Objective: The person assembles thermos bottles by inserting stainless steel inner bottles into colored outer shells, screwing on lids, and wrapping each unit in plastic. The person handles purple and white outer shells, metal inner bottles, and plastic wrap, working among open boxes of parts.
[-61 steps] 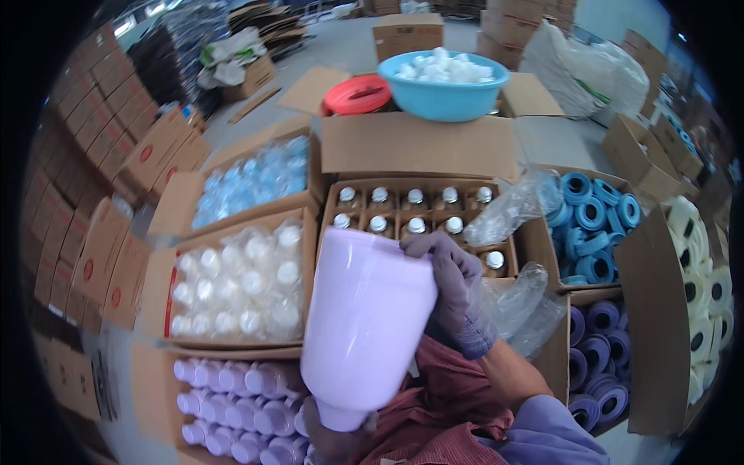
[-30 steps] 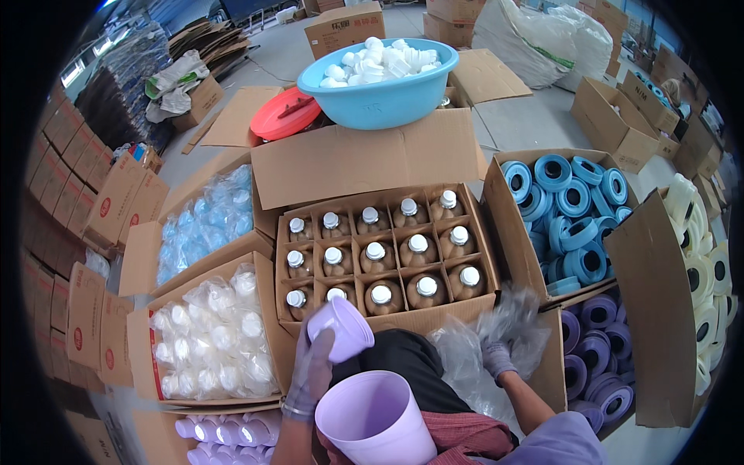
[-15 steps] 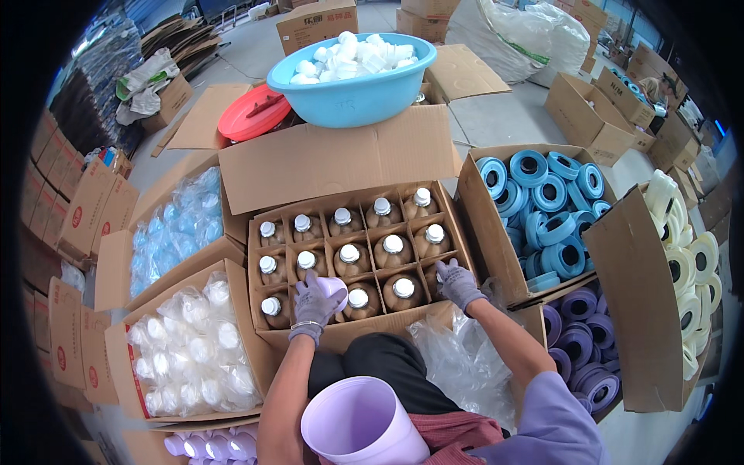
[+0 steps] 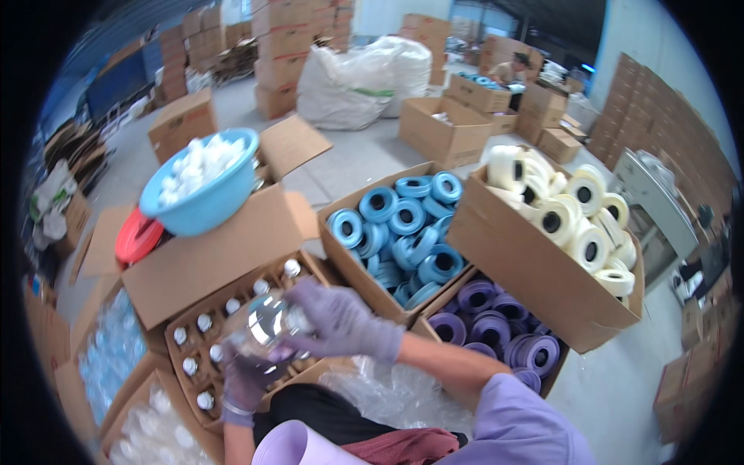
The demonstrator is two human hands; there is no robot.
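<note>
Above a divided carton (image 4: 172, 329), my two grey-gloved hands hold a clear, rounded bottle (image 4: 263, 322) tilted on its side. My left hand (image 4: 246, 381) supports it from below, fingers curled round it. Gripping its right end is my right hand (image 4: 345, 322), which partly covers that end. A bit of purple (image 4: 280, 354) shows between the bottle and my left hand; its shape is mostly hidden. Bottles with white caps (image 4: 204, 322) stand upright in the carton's compartments beneath. A lilac tub (image 4: 298, 448) sits at my lap.
Right of the carton stand boxes of blue rings (image 4: 407, 217), purple rings (image 4: 492, 325) and cream rings (image 4: 577, 209). A blue basin (image 4: 194, 213) of white caps and a red lid (image 4: 138, 239) rest beyond. Bagged blue pieces (image 4: 112, 349) and white pieces (image 4: 159, 430) lie left.
My view has swung right. The right hand has brought a bottle up from the carton's right side, and both hands now hold it. The purple cup in my left hand is now mostly hidden.
</note>
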